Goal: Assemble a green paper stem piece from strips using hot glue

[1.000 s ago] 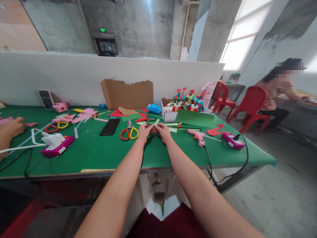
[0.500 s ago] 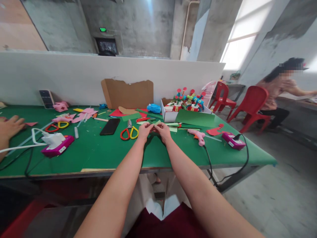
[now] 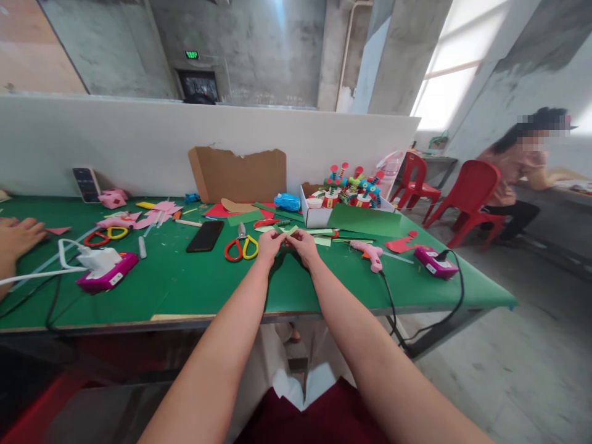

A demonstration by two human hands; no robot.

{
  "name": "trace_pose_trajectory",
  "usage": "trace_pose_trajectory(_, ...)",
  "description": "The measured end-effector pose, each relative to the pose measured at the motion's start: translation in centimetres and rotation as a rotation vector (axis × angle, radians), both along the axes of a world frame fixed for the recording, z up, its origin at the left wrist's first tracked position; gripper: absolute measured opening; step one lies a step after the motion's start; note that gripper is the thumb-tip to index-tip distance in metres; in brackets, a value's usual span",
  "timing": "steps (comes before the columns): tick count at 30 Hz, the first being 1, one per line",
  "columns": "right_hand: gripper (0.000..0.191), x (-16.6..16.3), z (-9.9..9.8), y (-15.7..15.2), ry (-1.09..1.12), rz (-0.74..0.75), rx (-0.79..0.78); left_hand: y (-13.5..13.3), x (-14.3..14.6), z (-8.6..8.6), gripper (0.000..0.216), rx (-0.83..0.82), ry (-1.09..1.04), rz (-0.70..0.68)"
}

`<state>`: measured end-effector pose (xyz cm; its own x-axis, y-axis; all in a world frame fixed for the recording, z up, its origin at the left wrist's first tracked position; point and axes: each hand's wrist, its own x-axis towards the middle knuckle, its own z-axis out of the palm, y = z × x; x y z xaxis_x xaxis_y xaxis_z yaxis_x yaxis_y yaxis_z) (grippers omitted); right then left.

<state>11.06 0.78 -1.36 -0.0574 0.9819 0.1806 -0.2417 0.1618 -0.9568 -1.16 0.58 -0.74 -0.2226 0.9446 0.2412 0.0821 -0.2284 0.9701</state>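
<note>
My left hand (image 3: 270, 244) and my right hand (image 3: 303, 245) meet over the green table (image 3: 194, 290), fingers pinched together on a small light green paper strip (image 3: 290, 230) held between them. Red and yellow scissors (image 3: 241, 247) lie just left of my left hand. A black phone (image 3: 206, 236) rests further left. A pink glue gun (image 3: 369, 253) lies to the right of my right hand.
A white box of colourful paper figures (image 3: 345, 194) and a cardboard piece (image 3: 238, 174) stand behind my hands. Power strips (image 3: 107, 271) (image 3: 433, 261) with cables sit at both sides. A co-worker's hand (image 3: 18, 237) rests at far left. Another person sits on a red chair (image 3: 469, 197).
My hands have shifted slightly, working the paper strip. The co-worker's hand at the left edge has moved a little. The seated person's arm has changed position.
</note>
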Motion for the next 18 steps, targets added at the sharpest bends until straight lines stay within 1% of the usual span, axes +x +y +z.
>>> trace_pose_trajectory(2,0.029,0.02,-0.01,0.02,-0.003,-0.002,0.012,0.0,0.05,0.0,0.032,0.007,0.002,-0.001)
trace_pose_trajectory(7,0.025,0.02,0.11,-0.09,-0.012,-0.019,0.032,-0.27,0.57,0.14,0.035,-0.014,-0.113,-0.059)
trace_pose_trajectory(15,0.028,-0.05,0.1,-0.26,0.018,0.058,-0.009,-0.56,0.28,0.43,0.038,-0.034,-0.092,0.01)
trace_pose_trajectory(18,0.032,-0.05,0.1,-0.25,0.017,0.068,-0.012,-0.56,0.15,0.48,0.042,-0.045,-0.067,0.006)
